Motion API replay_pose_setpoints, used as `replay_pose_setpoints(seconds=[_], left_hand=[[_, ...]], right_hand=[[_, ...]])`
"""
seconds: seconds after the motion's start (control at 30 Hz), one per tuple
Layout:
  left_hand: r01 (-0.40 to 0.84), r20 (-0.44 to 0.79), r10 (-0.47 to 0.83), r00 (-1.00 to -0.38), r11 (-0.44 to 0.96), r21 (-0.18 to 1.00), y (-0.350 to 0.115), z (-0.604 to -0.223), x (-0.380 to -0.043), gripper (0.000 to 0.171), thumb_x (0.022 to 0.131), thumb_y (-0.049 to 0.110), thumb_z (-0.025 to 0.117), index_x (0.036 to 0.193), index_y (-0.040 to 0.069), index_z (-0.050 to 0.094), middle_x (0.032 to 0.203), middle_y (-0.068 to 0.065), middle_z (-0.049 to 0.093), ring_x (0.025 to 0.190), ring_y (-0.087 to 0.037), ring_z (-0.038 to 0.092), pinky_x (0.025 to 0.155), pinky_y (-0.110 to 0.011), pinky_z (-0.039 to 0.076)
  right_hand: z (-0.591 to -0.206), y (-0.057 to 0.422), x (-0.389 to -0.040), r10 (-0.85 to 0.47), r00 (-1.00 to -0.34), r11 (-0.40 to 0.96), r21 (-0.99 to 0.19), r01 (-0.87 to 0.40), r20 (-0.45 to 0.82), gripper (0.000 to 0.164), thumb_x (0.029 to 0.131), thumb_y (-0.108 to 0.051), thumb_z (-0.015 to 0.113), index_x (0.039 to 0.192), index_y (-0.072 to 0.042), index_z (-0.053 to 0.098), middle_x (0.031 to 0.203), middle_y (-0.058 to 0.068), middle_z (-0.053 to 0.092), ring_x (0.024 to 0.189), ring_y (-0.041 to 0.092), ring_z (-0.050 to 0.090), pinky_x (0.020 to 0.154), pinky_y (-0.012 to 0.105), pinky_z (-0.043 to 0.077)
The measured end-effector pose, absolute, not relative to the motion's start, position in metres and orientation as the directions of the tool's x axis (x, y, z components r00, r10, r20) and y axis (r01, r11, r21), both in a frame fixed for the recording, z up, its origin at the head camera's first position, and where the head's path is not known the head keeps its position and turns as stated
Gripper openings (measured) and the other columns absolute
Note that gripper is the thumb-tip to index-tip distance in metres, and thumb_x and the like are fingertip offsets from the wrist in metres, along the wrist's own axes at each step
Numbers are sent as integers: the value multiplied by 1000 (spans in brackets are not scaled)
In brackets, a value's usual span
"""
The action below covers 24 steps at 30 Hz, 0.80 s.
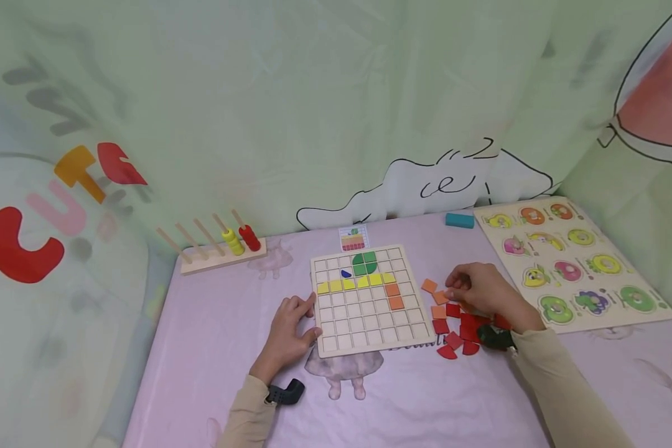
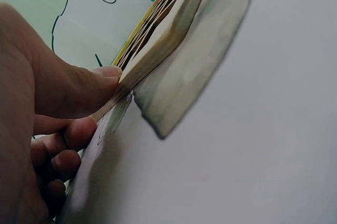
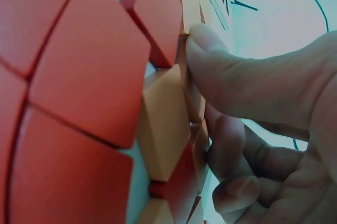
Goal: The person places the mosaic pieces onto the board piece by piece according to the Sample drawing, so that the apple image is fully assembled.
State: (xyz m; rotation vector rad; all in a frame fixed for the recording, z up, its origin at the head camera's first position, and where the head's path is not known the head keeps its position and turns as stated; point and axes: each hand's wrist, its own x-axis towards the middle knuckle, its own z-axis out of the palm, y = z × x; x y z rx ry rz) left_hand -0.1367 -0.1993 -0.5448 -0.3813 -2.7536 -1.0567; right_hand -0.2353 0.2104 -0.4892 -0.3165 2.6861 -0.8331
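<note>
A square wooden grid board lies on the cloth, bearing green, blue, yellow and orange pieces in its upper rows. My left hand rests at the board's left side, thumb and index finger touching the edge. The left wrist view shows the thumb against the board's rim. Right of the board, my right hand pinches an orange square tile between thumb and index finger. Below it lie loose red tiles and another orange tile; red tiles fill much of the right wrist view.
A pattern card lies behind the board. At the back left stands a wooden peg stand with yellow and red beads. A teal block lies at the back, left of a fruit puzzle board. A printed curtain hangs behind.
</note>
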Motion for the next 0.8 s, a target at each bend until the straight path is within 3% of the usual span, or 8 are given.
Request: replay_pose_setpoints(seconds=[0.27,0.53,0.8], left_hand=[[304,256,178,-950,715,630,-201,-548,-138,72,79,5,79,148,-3,59,95,0,57,93,-13,41,84,-32,36],[321,270,188,-944,709,628,-201,-549,-139,73,78,5,79,147,-4,59,95,0,57,92,-13,41,83,-30,35],[320,270,187,-944,710,627,-202,-550,-139,74,78,6,81,147,-4,58,95,1,57,92,-13,41,82,-30,36]], right_hand=[[-488,210,-234,-296,-929,825,-549,-132,-223,28,90,-20,84,106,-3,69,92,9,64,90,25,58,71,32,53],[-478,213,-230,-310,-913,799,-593,-99,-265,49,85,-16,88,125,2,66,104,15,64,95,29,60,68,32,57],[-477,214,-230,-328,-902,799,-592,-108,-279,38,88,-18,86,116,0,68,96,10,64,90,25,59,67,32,56]])
